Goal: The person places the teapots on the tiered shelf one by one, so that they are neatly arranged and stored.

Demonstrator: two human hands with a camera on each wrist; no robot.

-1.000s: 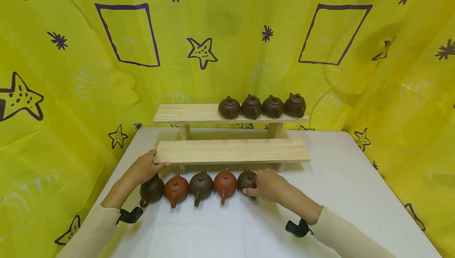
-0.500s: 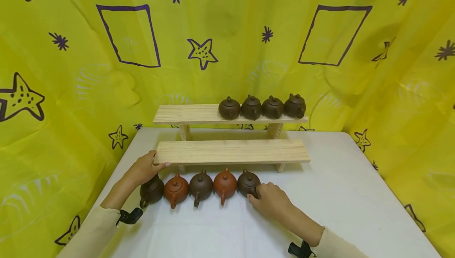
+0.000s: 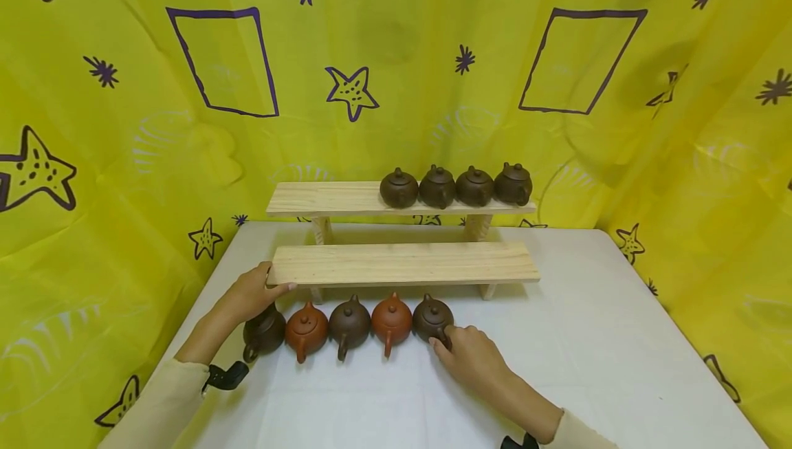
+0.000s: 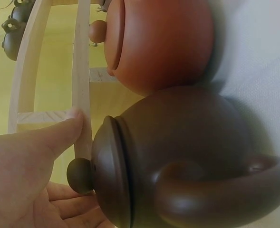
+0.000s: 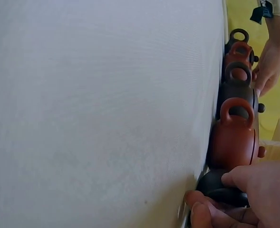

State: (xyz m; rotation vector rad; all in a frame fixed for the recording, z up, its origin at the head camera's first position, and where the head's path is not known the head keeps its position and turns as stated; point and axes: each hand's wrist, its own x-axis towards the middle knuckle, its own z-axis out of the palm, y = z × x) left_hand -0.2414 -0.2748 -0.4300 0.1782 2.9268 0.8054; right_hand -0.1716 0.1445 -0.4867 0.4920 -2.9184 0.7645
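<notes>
In the head view, a row of teapots stands on the white table before a two-tier wooden shelf (image 3: 405, 263). My right hand (image 3: 473, 359) pinches the handle of the dark brown teapot (image 3: 430, 315) at the row's right end. That pot is upright, partly covered by my fingers in the right wrist view. My left hand (image 3: 247, 294) holds the lower tier's left end, thumb on its front edge. Below this hand sits another dark teapot (image 4: 192, 128). Between the end pots stand a red-brown teapot (image 3: 306, 330), a dark one (image 3: 350, 324) and a second red-brown one (image 3: 392, 320).
Several dark teapots (image 3: 438, 186) line the right part of the upper tier (image 3: 324, 196). Bare wood shows on the lower tier. A yellow curtain (image 3: 396, 36) with drawn stars hangs behind and at the sides of the white table (image 3: 575, 311).
My right hand has moved from the right side of the dark teapot toward its front and now pinches the handle. The left hand and the teapots look still.
</notes>
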